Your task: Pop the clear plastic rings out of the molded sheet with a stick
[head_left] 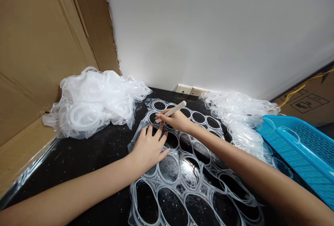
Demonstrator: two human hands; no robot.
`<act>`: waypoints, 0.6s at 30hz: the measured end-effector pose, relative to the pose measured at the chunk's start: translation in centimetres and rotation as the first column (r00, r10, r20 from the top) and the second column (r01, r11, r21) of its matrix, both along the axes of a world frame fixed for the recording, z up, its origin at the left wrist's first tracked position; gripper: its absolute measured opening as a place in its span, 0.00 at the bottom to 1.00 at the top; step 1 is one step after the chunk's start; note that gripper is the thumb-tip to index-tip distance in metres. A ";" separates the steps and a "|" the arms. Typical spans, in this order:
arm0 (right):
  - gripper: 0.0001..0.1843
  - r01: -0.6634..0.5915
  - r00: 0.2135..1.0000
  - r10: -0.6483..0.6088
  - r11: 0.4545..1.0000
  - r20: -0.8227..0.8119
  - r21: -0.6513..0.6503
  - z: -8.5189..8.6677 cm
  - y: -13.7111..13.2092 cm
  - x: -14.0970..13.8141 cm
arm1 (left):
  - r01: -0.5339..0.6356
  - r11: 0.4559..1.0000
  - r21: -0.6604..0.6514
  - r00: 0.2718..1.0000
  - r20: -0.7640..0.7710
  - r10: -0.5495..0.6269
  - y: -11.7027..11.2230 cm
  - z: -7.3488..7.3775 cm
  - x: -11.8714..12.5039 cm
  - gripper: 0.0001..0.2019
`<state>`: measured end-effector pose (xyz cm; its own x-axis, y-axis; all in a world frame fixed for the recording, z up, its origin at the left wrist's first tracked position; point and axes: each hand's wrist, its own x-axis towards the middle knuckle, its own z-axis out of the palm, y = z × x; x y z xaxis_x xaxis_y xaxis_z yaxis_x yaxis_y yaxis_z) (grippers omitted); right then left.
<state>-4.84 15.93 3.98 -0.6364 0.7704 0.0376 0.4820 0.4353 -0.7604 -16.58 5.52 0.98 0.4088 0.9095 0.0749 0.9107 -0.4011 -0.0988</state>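
A clear plastic sheet (pixel 180 172) with rows of oval openings, each ringed by a raised rim, lies flat and slightly rumpled on the black speckled counter (pixel 78 163), reaching from near its back edge toward the front. A pale flat stick (pixel 172 110) is held tilted just above the sheet's far end.

The scene is bright and evenly lit, with soft light that seems to fall from above. A white painted wall (pixel 208 27) is palest near its middle and dims slightly toward the upper right. A hard white glare flares on a clear plastic sheet with oval cut-outs (pixel 180 184), and smaller glints speckle a glossy black desk (pixel 78 163). Shadows stay faint and soft. Wide-angle distortion bends a tan cardboard panel (pixel 44 55) at the left edge. Focus looks sharp, with no obvious motion blur.
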 end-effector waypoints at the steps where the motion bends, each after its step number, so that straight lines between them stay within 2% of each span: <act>1: 0.14 -0.004 1.000 0.004 1.000 0.002 0.004 0.0 0.0 -0.1 | 0.000 1.000 0.002 1.000 0.001 0.000 0.0 0.0 0.0 0.25; 10: 0.16 -0.028 1.000 0.027 0.997 0.010 0.078 -0.3 -0.2 -0.2 | -0.002 1.000 0.016 1.000 0.019 0.002 0.1 -0.4 0.1 0.25; 18: 0.16 0.008 1.000 -0.007 0.999 -0.005 0.041 -0.2 -0.3 -0.3 | -0.011 1.000 0.016 1.000 0.024 0.010 -0.1 -0.3 0.1 0.25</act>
